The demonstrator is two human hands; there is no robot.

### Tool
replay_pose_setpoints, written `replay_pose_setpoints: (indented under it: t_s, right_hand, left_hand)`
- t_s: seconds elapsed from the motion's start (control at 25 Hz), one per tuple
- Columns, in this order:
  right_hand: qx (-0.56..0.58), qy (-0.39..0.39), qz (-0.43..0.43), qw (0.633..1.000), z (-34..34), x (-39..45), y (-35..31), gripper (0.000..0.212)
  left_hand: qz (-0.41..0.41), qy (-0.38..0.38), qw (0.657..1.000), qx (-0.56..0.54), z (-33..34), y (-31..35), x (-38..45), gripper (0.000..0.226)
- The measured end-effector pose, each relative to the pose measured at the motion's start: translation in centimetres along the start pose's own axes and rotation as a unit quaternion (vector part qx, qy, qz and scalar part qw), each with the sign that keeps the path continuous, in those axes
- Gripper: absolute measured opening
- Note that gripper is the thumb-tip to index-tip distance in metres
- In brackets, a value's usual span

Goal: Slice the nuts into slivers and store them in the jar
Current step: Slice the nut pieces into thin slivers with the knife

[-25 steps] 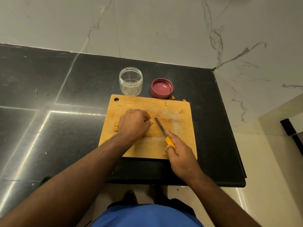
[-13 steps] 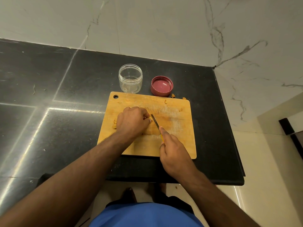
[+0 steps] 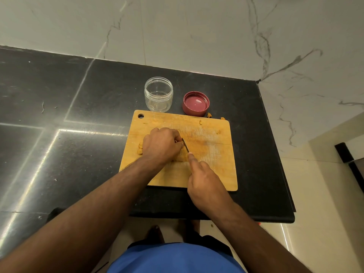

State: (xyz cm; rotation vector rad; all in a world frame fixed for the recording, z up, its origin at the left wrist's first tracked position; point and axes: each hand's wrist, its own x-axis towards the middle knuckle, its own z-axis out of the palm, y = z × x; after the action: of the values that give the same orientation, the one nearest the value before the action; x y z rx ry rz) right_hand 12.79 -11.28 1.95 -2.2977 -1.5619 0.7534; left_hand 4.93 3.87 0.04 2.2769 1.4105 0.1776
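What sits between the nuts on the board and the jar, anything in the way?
Nothing visible does. The jar stands open just past the board's far edge, and its lid lies upside down to the right of it. The nuts lie on the board by the left hand, with bare board between them and the jar.

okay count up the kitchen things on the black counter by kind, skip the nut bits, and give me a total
Clear jar: 1
Red lid: 1
Wooden cutting board: 1
Knife: 1
Total: 4
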Motion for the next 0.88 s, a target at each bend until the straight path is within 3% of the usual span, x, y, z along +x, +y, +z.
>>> replay_pose_setpoints:
  t_s: [0.48,0.88]
  right_hand:
    - [0.018,0.014,0.023,0.999,0.0,-2.6,0.6,0.059]
    - [0.044,0.031,-0.016,0.998,-0.8,-1.4,0.3,0.056]
  left_hand:
    - [-0.014,-0.005,1.000,0.014,0.3,-0.3,0.3,0.022]
    - [-0.019,0.019,1.000,-0.015,0.7,-0.6,0.0,0.021]
